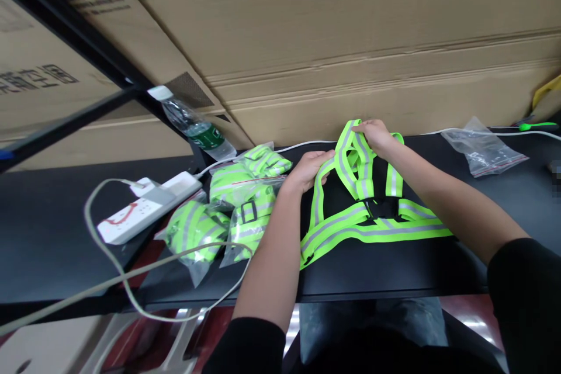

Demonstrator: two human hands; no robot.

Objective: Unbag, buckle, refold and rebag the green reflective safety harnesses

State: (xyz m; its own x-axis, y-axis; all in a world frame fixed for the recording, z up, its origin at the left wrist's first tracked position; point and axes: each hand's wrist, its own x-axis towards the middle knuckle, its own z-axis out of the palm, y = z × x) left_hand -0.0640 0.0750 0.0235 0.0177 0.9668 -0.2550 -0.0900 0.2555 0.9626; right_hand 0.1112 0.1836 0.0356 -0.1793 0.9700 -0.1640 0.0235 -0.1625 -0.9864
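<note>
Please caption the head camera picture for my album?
Left hand and right hand hold a reflective harness beside bagged bundles.

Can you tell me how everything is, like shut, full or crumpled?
Neon-green reflective strap harness: partly spread, top held in left hand and right hand
Black plastic buckle: looks clipped
Clear plastic bags of green straps: filled
Loose clear plastic bag: crumpled
White-capped clear plastic bottle: shut, leaning
White rectangular power strip: white adapter plugged in

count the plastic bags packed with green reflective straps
4 visible, clustered together: a back-right bag, a back-left bag, a front-right bag and a front-left bag. More may be hidden underneath.
</note>
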